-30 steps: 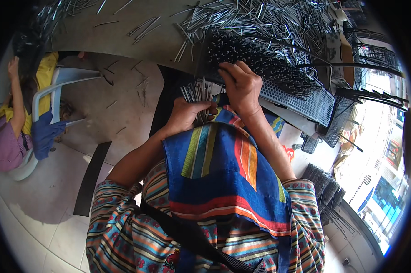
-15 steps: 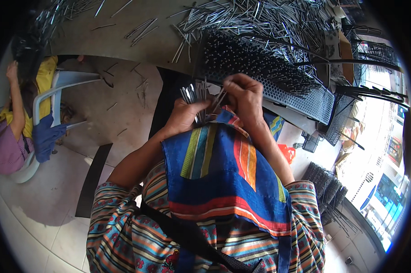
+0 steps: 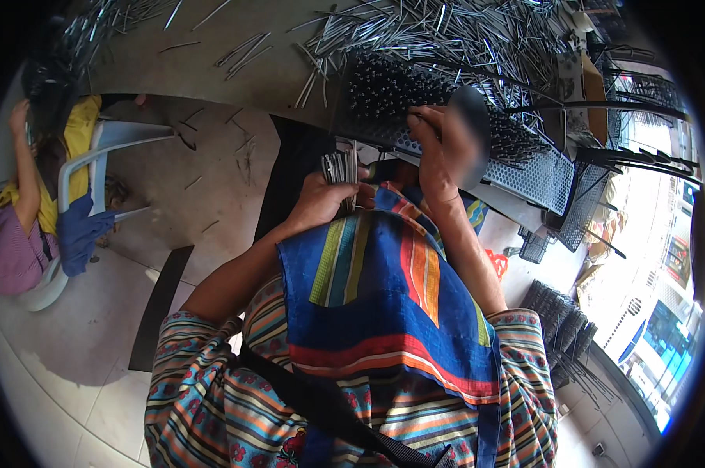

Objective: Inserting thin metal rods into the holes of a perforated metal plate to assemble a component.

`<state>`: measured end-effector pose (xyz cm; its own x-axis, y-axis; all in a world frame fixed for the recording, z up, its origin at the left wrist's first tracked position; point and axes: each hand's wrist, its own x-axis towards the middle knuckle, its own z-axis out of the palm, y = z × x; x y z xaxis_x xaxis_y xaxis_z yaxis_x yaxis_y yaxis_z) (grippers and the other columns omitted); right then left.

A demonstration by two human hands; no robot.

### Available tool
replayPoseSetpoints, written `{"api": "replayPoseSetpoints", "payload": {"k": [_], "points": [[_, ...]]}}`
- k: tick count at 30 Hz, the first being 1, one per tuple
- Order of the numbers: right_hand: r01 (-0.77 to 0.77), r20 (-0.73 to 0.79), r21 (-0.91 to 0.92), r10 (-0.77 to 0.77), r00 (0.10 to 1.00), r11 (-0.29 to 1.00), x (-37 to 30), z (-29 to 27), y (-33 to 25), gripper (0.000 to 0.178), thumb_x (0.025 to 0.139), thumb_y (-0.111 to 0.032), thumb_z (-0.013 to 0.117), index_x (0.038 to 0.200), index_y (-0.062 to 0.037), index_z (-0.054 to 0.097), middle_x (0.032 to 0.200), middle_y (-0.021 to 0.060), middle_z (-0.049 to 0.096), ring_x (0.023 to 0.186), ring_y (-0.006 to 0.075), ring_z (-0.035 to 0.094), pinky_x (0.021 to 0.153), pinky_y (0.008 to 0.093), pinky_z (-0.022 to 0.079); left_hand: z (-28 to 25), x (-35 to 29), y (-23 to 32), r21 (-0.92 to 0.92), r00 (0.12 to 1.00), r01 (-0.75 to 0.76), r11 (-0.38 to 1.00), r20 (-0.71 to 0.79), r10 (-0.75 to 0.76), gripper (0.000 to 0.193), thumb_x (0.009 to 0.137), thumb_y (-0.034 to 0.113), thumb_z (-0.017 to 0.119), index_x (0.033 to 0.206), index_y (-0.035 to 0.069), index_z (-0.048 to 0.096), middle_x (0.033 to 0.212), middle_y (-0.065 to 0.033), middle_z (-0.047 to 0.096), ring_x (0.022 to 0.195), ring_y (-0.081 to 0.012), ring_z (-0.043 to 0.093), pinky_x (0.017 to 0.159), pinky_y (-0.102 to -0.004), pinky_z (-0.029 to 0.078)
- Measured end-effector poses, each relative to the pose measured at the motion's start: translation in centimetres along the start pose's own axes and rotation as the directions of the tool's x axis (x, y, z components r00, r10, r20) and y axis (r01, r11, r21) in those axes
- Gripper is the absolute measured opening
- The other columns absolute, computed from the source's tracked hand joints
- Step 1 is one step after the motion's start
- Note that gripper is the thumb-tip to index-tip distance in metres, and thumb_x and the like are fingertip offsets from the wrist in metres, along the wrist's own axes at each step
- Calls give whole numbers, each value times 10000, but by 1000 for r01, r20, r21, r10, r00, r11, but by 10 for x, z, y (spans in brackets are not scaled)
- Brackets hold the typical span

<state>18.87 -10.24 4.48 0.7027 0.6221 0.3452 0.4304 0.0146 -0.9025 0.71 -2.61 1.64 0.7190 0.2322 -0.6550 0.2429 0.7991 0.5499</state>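
A table [image 3: 153, 70] spans the upper part of the view. A co-worker [image 3: 17, 253] in a purple top is at the far left. A blue striped cloth [image 3: 360, 312] covers the person's front. On the table's right side lies a loose pile of rods [image 3: 446, 35], and nearer the person is a perforated rack [image 3: 547, 183], packed with upright rods. The right hand [image 3: 440, 152] is at the rack's near side, fingers bent together; part is blurred, so whether it grips a rod cannot be told. The left hand [image 3: 315, 201], below and left of the rack, is closed around a bundle [image 3: 338, 168] of rods, ends up.
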Motion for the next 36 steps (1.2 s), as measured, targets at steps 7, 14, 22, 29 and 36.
{"api": "replayPoseSetpoints", "payload": {"k": [7,14,22,29,36], "points": [[-87,-87,82,94,992,993,-2,8,-4,133,762,81,695,883,26,704,797,45,647,645,73,589,562,200,453,-1,4,-6,10,997,-58,998,42,58,284,883,-8,532,1163,-28,574,937,-181,683,859,-265,692,780,-363,565],[-136,-83,122,147,986,983,-1,4,-5,116,812,103,657,897,38,701,840,48,646,656,76,596,584,191,474,3,3,-5,21,998,-61,998,-14,61,266,861,-54,546,1123,-40,591,967,-198,683,849,-278,692,786,-372,570],[-79,46,-57,82,996,995,-5,8,-4,126,781,104,661,895,58,688,822,54,648,663,88,619,589,206,480,10,-1,2,0,1000,-13,1000,-22,13,216,857,-54,548,1059,-58,627,948,-188,689,841,-256,696,757,-348,575],[-20,133,-162,42,990,987,4,12,-9,97,779,69,662,864,33,691,786,64,648,619,105,638,554,220,479,8,4,2,-152,999,-17,988,-30,13,157,849,-57,561,978,-78,649,893,-183,688,791,-242,690,678,-325,570],[175,173,-339,-122,977,924,14,17,-7,94,739,18,711,829,-7,702,762,80,644,655,173,658,578,260,488,13,8,7,-195,999,-25,981,-37,18,173,839,-73,575,1002,-72,632,881,-187,681,774,-251,685,652,-328,564]]}}
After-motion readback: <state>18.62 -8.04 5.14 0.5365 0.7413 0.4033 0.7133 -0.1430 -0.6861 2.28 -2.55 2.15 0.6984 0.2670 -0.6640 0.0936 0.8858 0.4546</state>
